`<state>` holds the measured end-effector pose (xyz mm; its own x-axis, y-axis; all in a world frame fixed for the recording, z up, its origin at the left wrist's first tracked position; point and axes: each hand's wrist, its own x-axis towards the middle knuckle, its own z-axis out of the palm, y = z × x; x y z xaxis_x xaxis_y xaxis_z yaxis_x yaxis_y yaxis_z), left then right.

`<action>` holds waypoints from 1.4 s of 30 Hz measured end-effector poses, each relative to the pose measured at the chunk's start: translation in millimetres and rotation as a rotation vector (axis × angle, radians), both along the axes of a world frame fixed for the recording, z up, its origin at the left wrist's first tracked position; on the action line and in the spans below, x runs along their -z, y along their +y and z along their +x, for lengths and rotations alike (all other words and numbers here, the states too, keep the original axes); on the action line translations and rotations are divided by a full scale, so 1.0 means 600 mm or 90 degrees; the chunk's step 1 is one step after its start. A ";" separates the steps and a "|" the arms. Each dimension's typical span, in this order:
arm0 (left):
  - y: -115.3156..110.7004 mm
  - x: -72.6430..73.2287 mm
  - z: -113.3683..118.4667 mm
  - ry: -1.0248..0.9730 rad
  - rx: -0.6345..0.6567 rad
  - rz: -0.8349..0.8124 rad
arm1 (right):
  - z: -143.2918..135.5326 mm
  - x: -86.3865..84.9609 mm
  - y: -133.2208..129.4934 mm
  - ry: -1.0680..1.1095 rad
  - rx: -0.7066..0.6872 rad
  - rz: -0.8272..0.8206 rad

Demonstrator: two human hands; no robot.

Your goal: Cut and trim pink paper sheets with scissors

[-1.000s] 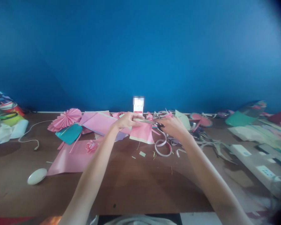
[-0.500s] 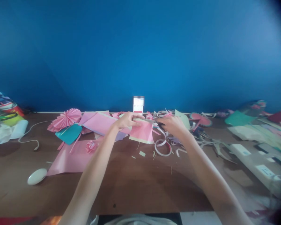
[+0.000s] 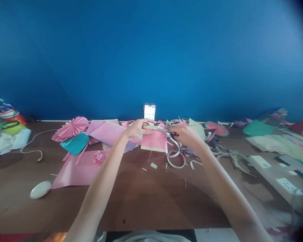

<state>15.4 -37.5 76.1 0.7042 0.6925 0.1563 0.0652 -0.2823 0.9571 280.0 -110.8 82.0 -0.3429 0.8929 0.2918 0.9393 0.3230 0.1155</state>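
Note:
My left hand (image 3: 138,130) pinches a pink sheet of paper (image 3: 154,141) with pale yellow-green edges, held above the table near the wall. In my right hand (image 3: 183,133) is a pair of scissors (image 3: 175,133), fingers closed round the dark handles. The blades lie along the paper's upper edge and point toward my left hand; blur hides whether they are parted. Below the right hand lies a curled paper strip (image 3: 176,166). Small paper scraps (image 3: 154,165) lie on the table under the sheet.
A phone (image 3: 149,112) stands against the blue wall. Pink paper (image 3: 73,171), a folded pink fan (image 3: 73,127) and a teal piece (image 3: 75,144) lie left, near a white mouse (image 3: 40,190). On the right are a power strip (image 3: 275,173) and loose papers (image 3: 275,143).
The pink sheet has tilted and shifted slightly right, its lower edge a little higher. The scissors have moved slightly against its upper edge. Both hands keep their hold.

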 end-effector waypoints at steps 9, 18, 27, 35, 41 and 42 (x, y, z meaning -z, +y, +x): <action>-0.006 0.000 0.009 0.015 0.001 0.013 | -0.002 0.000 0.001 -0.023 -0.011 -0.023; -0.004 -0.003 0.004 0.022 -0.002 0.039 | -0.001 0.003 0.003 -0.032 -0.015 -0.020; -0.003 -0.004 0.006 0.027 0.001 0.050 | -0.001 0.001 0.003 -0.042 0.007 -0.014; -0.011 -0.008 0.005 -0.019 -0.011 0.004 | 0.000 -0.003 -0.001 -0.015 0.014 0.012; -0.006 -0.002 0.004 -0.003 -0.041 0.005 | 0.002 -0.003 0.000 0.007 0.031 0.012; -0.005 -0.001 0.005 -0.001 -0.042 0.013 | 0.001 -0.003 0.001 0.006 0.026 0.008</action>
